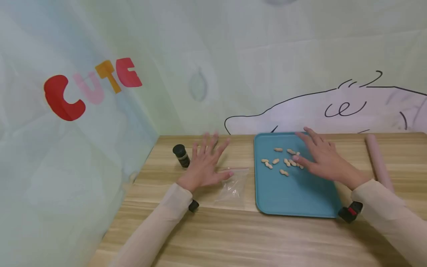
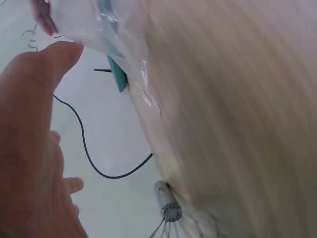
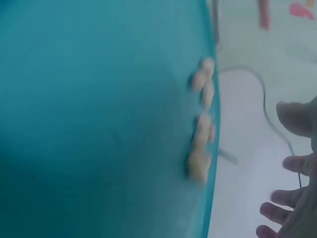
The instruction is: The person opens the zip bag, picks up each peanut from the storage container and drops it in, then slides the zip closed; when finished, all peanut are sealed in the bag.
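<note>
My left hand (image 1: 203,167) is open with fingers spread, above the table beside a clear zip bag (image 1: 235,187); its thumb overlaps the bag's top edge in the head view. The bag lies flat, left of a blue tray (image 1: 293,200). Several unshelled peanuts (image 1: 284,172) are scattered over the tray's far half. Over the tray's right side hovers my right hand (image 1: 323,157), fingers extended and holding nothing. It partly hides a few peanuts. In the right wrist view, a row of blurred peanuts (image 3: 200,129) shows near the tray's rim.
A small black-capped jar (image 1: 181,155) stands left of my left hand. Behind that hand lies a wire whisk (image 2: 168,203), mostly hidden in the head view. A pinkish rod (image 1: 379,163) rests right of the tray. A printed cloth backdrop (image 1: 207,55) borders the table's back and left.
</note>
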Tool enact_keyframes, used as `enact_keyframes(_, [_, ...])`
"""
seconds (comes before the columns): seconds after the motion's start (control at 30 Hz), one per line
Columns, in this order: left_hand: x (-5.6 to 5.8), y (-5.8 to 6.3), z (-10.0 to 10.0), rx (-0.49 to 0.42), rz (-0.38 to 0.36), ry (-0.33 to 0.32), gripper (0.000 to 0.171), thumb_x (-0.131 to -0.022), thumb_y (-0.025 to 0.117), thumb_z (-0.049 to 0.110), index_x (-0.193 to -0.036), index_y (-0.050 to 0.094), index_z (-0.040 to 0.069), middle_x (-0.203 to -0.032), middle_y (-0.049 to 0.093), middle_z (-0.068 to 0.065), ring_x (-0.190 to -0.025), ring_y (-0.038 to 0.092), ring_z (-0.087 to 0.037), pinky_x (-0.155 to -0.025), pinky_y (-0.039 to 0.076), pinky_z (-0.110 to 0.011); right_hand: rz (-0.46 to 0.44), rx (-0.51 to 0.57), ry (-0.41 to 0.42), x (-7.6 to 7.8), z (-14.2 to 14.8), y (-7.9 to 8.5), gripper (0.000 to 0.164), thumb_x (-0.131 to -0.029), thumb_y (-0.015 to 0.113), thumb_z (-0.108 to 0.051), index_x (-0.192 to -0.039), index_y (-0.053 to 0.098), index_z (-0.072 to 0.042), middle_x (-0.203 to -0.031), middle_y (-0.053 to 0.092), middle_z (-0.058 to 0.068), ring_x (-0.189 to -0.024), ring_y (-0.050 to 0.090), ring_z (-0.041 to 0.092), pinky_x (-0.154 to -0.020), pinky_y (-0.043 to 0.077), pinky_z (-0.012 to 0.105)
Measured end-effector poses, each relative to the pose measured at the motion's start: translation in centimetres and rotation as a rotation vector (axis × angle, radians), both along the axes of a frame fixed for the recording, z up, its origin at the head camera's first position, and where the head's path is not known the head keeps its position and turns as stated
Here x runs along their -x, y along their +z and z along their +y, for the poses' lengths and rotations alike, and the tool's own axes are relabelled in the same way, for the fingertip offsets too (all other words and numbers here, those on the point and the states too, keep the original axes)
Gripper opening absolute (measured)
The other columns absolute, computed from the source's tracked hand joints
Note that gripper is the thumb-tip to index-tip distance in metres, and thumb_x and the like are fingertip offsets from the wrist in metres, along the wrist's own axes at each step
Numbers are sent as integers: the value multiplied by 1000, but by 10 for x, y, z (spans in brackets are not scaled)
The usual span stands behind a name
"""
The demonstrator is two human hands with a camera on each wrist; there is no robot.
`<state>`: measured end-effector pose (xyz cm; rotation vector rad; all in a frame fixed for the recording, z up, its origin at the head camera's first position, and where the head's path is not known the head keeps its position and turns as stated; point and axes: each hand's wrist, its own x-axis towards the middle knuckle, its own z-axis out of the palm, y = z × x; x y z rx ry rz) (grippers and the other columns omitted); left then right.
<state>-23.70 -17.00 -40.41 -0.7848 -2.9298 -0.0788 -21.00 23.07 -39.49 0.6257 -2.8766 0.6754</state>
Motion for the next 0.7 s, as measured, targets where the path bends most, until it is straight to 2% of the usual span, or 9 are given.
enact_keyframes(0.1, [0,-1,-2,-110,-96,-51,93,-98,65,62,-172,19,29,-181,10,-19,-169,4,-46,-129,16,-73,-24,62,47,7,-22,4,69,-107,63,-36,-163,37,-4,-168,35,30,-152,33,59,-115,25,81])
enact_keyframes(0.23, [-1,-3,-2,-245,-194,-119,75,-103,63,50,-166,37,18,-173,33,-19,-164,27,-43,-128,29,-66,-21,72,111,11,-51,6,56,-108,64,-27,-154,50,0,-156,53,30,-144,49,55,-114,39,74])
enact_keyframes(0.3, [-2,-5,-2,-296,-247,-121,71,-105,61,50,-164,41,17,-169,42,-16,-160,37,-39,-127,35,-62,-20,60,129,12,-66,5,52,-107,65,-25,-150,55,2,-152,57,31,-141,53,53,-113,43,71])
enact_keyframes(0.43, [-7,-5,-2,-356,-351,-69,70,-106,60,52,-165,40,20,-166,50,-9,-153,51,-31,-125,41,-53,-33,49,162,16,-97,-3,44,-104,68,-20,-142,63,2,-146,63,28,-139,57,51,-113,44,70])
enact_keyframes(0.53, [-11,-5,-2,-377,-388,-60,69,-105,62,47,-164,41,18,-159,57,-10,-147,57,-29,-123,44,-51,-37,51,196,19,-120,-9,37,-101,69,-15,-133,70,2,-139,69,26,-136,59,49,-113,45,68])
enact_keyframes(0.7, [-13,-5,0,-368,-369,-89,71,-100,69,38,-163,42,17,-148,65,-12,-139,63,-28,-119,48,-51,-16,22,228,25,-147,-16,26,-96,70,-11,-118,79,0,-124,76,21,-123,65,45,-107,51,62])
